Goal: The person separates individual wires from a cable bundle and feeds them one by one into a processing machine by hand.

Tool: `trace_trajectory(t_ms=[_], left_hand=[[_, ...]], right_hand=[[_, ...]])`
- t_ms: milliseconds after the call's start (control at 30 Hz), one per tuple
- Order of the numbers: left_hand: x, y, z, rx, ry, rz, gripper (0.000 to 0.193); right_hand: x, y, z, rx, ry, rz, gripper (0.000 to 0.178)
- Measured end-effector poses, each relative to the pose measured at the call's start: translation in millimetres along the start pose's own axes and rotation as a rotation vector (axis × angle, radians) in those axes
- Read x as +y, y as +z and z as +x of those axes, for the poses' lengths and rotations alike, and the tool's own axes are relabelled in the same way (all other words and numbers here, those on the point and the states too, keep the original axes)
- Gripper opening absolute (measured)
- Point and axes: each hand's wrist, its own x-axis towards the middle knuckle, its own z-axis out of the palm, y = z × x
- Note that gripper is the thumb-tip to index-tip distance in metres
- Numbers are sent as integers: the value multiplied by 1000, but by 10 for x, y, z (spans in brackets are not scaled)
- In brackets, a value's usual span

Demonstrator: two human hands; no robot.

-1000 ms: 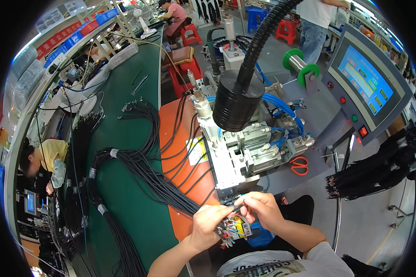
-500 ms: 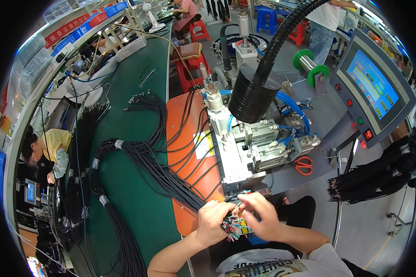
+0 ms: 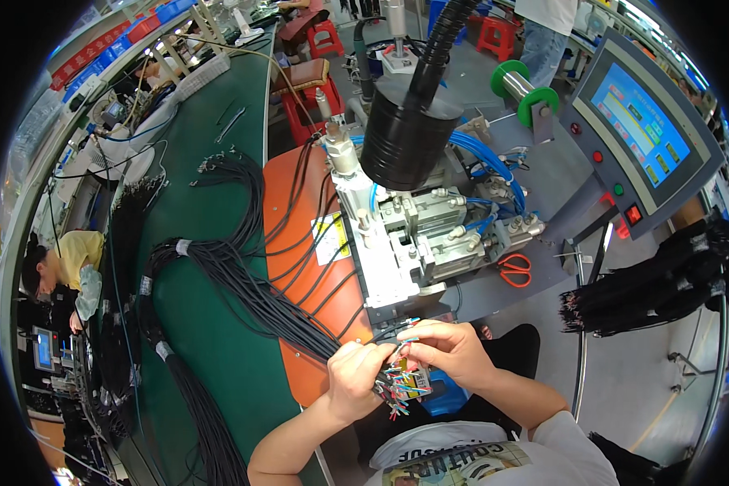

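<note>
A green worktop (image 3: 194,324) stretches to the left of the hands and far ahead of them; a metal pneumatic machine (image 3: 421,235) with blue air tubes stands directly beyond them; an orange plate (image 3: 296,259) lies ahead of the left hand, between worktop and machine; a touchscreen control panel (image 3: 640,121) tilts well ahead and to the right of the hands; the black cable bundle (image 3: 267,300) runs from the left hand away to the left, over the plate and onto the worktop; another clump of black cables (image 3: 648,279) hangs well to the right; the left hand (image 3: 356,377) is closed around the bundle near its ends; the right hand (image 3: 449,352), just beside it, has thumb and fingertips drawn in at the wires, though whether they pinch one I cannot tell; red-handled scissors (image 3: 514,270) lie ahead and right of the right hand; multicoloured wire ends (image 3: 397,393) fan out just below both hands.
</note>
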Motion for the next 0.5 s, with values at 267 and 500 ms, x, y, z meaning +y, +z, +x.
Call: trace_trajectory(t_ms=[267, 500], left_hand=[[-20, -17, 56, -41, 35, -99, 36], [-99, -85, 78, -145, 101, -226, 36]], right_hand=[[22, -119, 46, -75, 58, -16, 18], [-128, -218, 70, -151, 178, -63, 13]])
